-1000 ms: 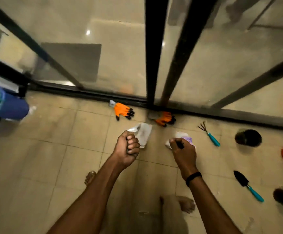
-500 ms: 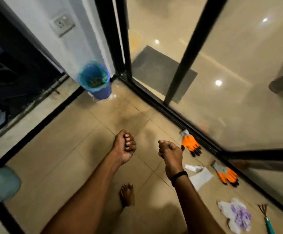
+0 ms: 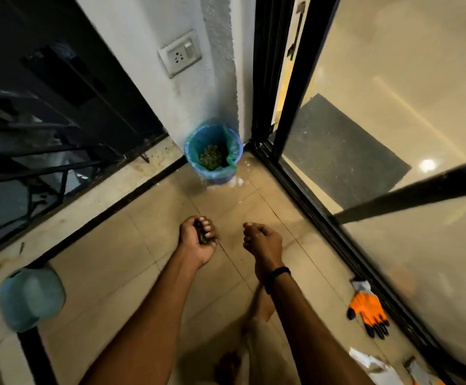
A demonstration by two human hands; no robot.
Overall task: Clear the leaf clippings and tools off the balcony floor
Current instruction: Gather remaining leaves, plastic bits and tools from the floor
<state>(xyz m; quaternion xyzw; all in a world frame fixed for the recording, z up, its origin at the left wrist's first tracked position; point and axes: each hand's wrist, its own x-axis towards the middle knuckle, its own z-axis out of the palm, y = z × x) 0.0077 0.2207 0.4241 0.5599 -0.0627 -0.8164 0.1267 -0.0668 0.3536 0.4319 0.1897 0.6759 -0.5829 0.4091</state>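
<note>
Leaf clippings [image 3: 201, 236] sit in the left hand [image 3: 197, 243], grip clamped; right hand [image 3: 263, 240] curled, contents hidden.

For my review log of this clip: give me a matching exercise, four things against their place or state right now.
1 blue bin
2 left hand
3 orange glove
4 socket

A on the white wall
B flat on the floor beside the glass door
C in the corner, leaf clippings inside
D gripping more clippings

Pairs: 1-C, 2-D, 3-B, 4-A
</note>
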